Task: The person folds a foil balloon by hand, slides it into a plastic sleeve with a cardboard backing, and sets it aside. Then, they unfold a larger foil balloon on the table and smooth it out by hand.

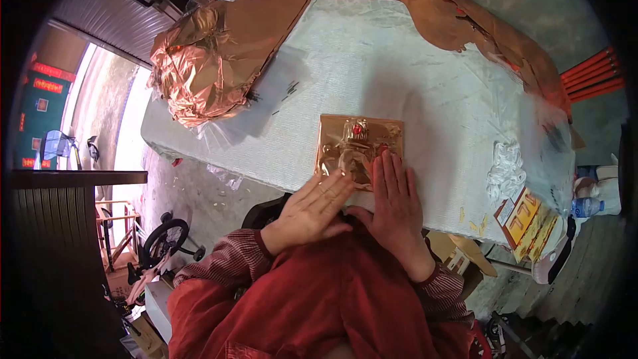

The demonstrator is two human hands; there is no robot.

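A shiny gold foil square (333,134) lies flat near the front edge of the table, and small red spots show on its reflective surface. My left hand (312,207) is at its near left corner, fingers stretched out and slightly tilted. Flat fingers of my right hand (397,206) rest on or just over the square's near right part. Neither hand grips anything. Whether the foil is one sheet or a stack I cannot tell.
Copper-coloured foil (199,86) is heaped at the table's left, with more brown sheets (432,16) along the far edge. At the right are crumpled white plastic (506,167), a yellow-red printed box (528,223) and a bottle (588,207). A small bike wheel (166,242) stands lower left.
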